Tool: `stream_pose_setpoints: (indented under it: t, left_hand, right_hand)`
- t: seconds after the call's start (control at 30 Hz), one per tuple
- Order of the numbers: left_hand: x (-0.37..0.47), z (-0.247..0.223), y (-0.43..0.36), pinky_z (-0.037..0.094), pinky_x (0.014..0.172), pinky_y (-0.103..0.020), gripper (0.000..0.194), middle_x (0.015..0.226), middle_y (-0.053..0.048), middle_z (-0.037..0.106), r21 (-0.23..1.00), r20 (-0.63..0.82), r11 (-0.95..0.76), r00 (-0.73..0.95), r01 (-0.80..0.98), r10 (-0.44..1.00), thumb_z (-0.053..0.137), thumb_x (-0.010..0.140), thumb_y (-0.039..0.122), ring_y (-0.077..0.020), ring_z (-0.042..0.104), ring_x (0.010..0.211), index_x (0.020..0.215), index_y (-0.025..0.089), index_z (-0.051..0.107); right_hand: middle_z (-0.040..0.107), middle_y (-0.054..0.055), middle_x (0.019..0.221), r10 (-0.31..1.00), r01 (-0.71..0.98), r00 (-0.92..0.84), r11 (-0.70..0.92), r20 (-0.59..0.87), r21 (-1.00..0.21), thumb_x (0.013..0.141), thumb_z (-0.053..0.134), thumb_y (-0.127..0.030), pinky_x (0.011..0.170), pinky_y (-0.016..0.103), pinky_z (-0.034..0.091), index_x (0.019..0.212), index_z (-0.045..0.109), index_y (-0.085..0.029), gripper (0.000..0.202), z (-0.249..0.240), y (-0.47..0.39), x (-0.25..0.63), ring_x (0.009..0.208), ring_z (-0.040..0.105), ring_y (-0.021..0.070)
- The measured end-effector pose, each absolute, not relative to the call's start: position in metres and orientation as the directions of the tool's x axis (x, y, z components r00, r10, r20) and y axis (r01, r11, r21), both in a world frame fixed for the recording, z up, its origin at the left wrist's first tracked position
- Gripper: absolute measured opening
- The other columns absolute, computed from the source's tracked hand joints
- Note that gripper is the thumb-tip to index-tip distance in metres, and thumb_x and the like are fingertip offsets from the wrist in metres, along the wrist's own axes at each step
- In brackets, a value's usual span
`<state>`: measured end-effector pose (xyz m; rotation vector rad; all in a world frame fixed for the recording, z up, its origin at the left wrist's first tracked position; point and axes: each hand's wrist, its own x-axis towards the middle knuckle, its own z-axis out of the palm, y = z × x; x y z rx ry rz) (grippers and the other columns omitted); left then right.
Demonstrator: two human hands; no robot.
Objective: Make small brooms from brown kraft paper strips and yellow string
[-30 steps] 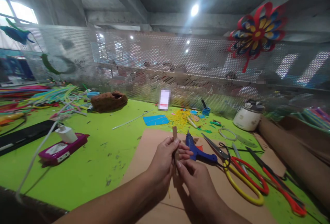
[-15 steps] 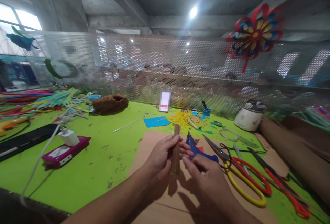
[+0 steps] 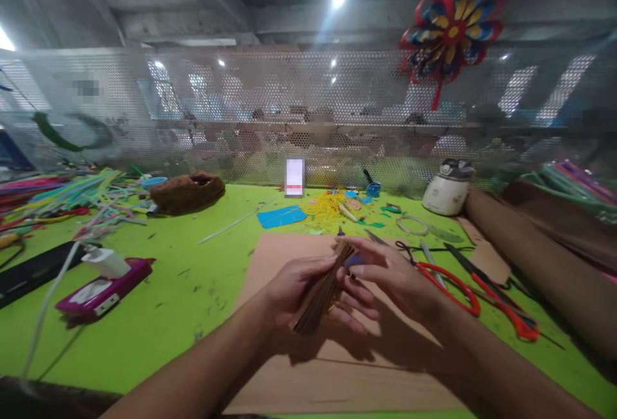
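Observation:
A bundle of thin brown strips (image 3: 319, 302), its layered edges fanned at the lower end, slants between my hands over a tan board (image 3: 277, 252). My left hand (image 3: 289, 284) is closed round its left side, thumb along the strips. At the upper end my right hand (image 3: 398, 274) grips with thumb and forefinger while its other fingers spread below. Behind the right hand, a blue glue gun (image 3: 340, 231) is mostly hidden, only its tip and a bit of body showing. Scissors with a red handle (image 3: 456, 290) lie beyond the right wrist, partly covered.
A purple power strip (image 3: 108, 294) with a white plug and cable is at left. Farther back are a brown fuzzy pouch (image 3: 187, 193), a blue sheet (image 3: 282, 216), yellow shreds (image 3: 332, 210) and a white pot (image 3: 446, 191). Another person's arm (image 3: 535, 258) rests at right.
The brown bundle has turned, now tilting right with its layered edges showing. My right hand has moved up onto its upper end and covers most of the glue gun. The view has shifted right.

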<state>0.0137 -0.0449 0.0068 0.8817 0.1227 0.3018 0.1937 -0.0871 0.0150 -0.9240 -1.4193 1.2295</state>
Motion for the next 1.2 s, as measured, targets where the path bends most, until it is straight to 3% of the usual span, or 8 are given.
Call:
stream_pose_setpoints:
  t: [0.1, 0.23, 0.37, 0.5, 0.7, 0.9, 0.97, 1.2]
  left_hand:
    - [0.014, 0.005, -0.046, 0.044, 0.083, -0.051, 0.038, 0.103, -0.021, 0.065, 0.769, -0.007, 0.622, 0.971, -0.147, 0.238, 0.035, 0.091, 0.039, -0.0351, 0.061, 0.101, 0.097, 0.010, 0.058]
    - [0.012, 0.004, -0.047, 0.045, 0.079, -0.049, 0.033, 0.107, -0.021, 0.063, 0.763, -0.019, 0.634, 0.977, -0.122, 0.212, 0.037, 0.091, 0.038, -0.0354, 0.058, 0.106, 0.084, 0.013, 0.057]
    - [0.008, 0.007, -0.044, 0.047, 0.078, -0.047, 0.034, 0.118, -0.021, 0.058, 0.809, -0.048, 0.574, 0.960, -0.125, 0.277, 0.039, 0.092, 0.033, -0.0337, 0.054, 0.111, 0.111, 0.012, 0.057]
    - [0.004, 0.011, -0.037, 0.047, 0.085, -0.044, 0.034, 0.121, -0.021, 0.055, 0.867, -0.036, 0.460, 0.897, -0.191, 0.440, 0.044, 0.091, 0.027, -0.0294, 0.050, 0.115, 0.117, 0.010, 0.058]
    - [-0.003, 0.011, -0.025, 0.047, 0.084, -0.045, 0.027, 0.096, -0.015, 0.063, 0.922, -0.026, 0.329, 0.814, -0.206, 0.581, 0.049, 0.089, 0.025, -0.0250, 0.059, 0.095, 0.104, 0.009, 0.064]
    - [-0.002, 0.017, -0.020, 0.047, 0.084, -0.041, 0.030, 0.068, -0.009, 0.061, 0.875, 0.043, 0.354, 0.782, -0.330, 0.622, 0.045, 0.091, 0.029, -0.0213, 0.064, 0.074, 0.075, 0.009, 0.060]
    - [-0.002, 0.021, -0.019, 0.048, 0.081, -0.040, 0.032, 0.060, -0.006, 0.059, 0.832, 0.058, 0.381, 0.747, -0.403, 0.662, 0.040, 0.093, 0.029, -0.0193, 0.064, 0.065, 0.075, 0.010, 0.058]
    - [-0.005, 0.028, -0.013, 0.048, 0.085, -0.043, 0.036, 0.073, -0.013, 0.069, 0.720, -0.019, 0.430, 0.604, -0.545, 0.797, 0.030, 0.096, 0.028, -0.0244, 0.068, 0.078, 0.083, 0.009, 0.057]
  right_hand:
    - [0.070, 0.007, 0.093, 0.944, -0.085, -0.298, 0.120, 0.140, -0.989, 0.074, 0.069, -0.026, 0.085, 0.039, 0.046, 0.099, 0.070, -0.019, 0.025, 0.014, -0.087, 0.194, 0.091, 0.062, 0.0240]
    - [0.069, 0.005, 0.081, 0.973, -0.082, -0.218, 0.062, 0.078, -0.995, 0.068, 0.075, -0.028, 0.081, 0.035, 0.045, 0.078, 0.072, -0.017, 0.015, 0.014, -0.084, 0.195, 0.080, 0.062, 0.0197]
    - [0.068, 0.005, 0.079, 0.989, -0.186, -0.134, 0.044, 0.069, -0.982, 0.065, 0.077, -0.032, 0.077, 0.034, 0.045, 0.064, 0.067, -0.015, 0.020, 0.016, -0.081, 0.199, 0.077, 0.061, 0.0184]
    - [0.061, 0.000, 0.058, 0.995, -0.328, -0.099, -0.004, 0.030, -0.945, 0.067, 0.077, -0.032, 0.060, 0.029, 0.044, 0.068, 0.063, -0.015, 0.022, 0.018, -0.079, 0.205, 0.055, 0.056, 0.0120]
    - [0.034, -0.012, 0.038, 0.994, -0.330, 0.009, 0.109, 0.112, -0.938, 0.074, 0.073, -0.025, 0.046, 0.022, 0.034, 0.078, 0.064, -0.015, 0.013, 0.030, -0.082, 0.218, 0.036, 0.023, 0.0030]
    - [0.034, -0.011, 0.042, 0.990, -0.382, 0.061, 0.139, 0.125, -0.914, 0.074, 0.071, -0.019, 0.047, 0.019, 0.033, 0.090, 0.067, -0.015, 0.017, 0.041, -0.086, 0.235, 0.041, 0.026, 0.0040]
    - [0.033, -0.011, 0.043, 0.990, -0.408, 0.080, 0.142, 0.120, -0.902, 0.074, 0.071, -0.018, 0.048, 0.019, 0.035, 0.090, 0.067, -0.015, 0.016, 0.041, -0.085, 0.237, 0.042, 0.027, 0.0041]
    - [0.046, -0.006, 0.052, 0.995, -0.371, 0.067, 0.094, 0.074, -0.924, 0.069, 0.076, -0.023, 0.051, 0.022, 0.039, 0.086, 0.068, -0.017, 0.020, 0.037, -0.080, 0.235, 0.046, 0.037, 0.0065]
